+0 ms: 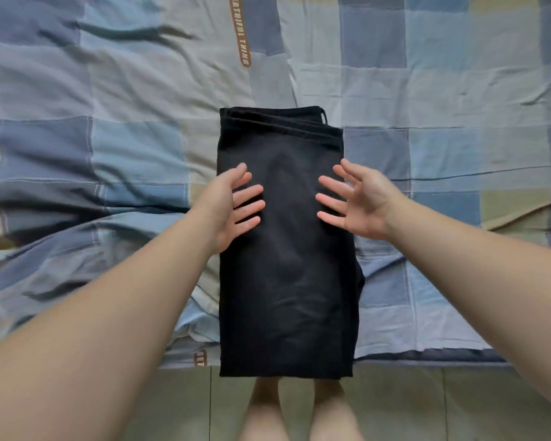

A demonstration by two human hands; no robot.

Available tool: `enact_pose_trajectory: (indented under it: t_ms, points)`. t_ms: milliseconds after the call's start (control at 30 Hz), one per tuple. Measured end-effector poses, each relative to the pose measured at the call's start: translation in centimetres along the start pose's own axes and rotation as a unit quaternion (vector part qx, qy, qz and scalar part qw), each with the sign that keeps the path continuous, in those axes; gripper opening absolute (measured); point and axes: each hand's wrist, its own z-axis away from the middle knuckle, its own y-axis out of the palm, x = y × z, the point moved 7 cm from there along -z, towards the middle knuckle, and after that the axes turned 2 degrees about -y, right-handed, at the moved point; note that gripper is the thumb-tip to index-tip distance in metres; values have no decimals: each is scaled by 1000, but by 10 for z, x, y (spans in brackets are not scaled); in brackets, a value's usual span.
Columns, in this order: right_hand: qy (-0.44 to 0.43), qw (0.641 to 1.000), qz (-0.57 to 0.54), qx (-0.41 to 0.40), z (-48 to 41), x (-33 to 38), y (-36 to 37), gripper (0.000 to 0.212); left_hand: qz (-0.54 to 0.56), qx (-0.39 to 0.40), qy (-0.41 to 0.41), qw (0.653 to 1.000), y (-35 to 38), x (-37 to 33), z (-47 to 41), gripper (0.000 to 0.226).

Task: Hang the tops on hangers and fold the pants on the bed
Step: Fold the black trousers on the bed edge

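Two spread hands, left hand [233,203] and right hand [360,202], hover palms inward over soft black pants [287,281], a folded rectangle at frame centre on the wrinkled checked sheet [109,122].

Solid black pants [287,265]. The bed cover [124,90] is a patchwork check of squares in slate blue, sky blue, pale grey and dull olive, crossed by thin white stitch lines. A brown strip [240,30] printed on the cover carries white capital lettering. The floor [178,405] is muted grey-green tile with dark grout lines.
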Motion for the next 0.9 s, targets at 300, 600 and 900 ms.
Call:
enact_pose_trajectory:
  t_ms: [300,600,900]
  points:
    - [87,994,-36,-50,45,-124,-60,38,-16,-28,-88,996,-20,146,55,32]
    - [197,967,81,-139,90,-246,-138,41,-104,-137,-206,963,-70,277,76,24]
    - [211,936,264,-96,77,-261,-141,52,-170,-238,-159,943,-109,290,56,76]
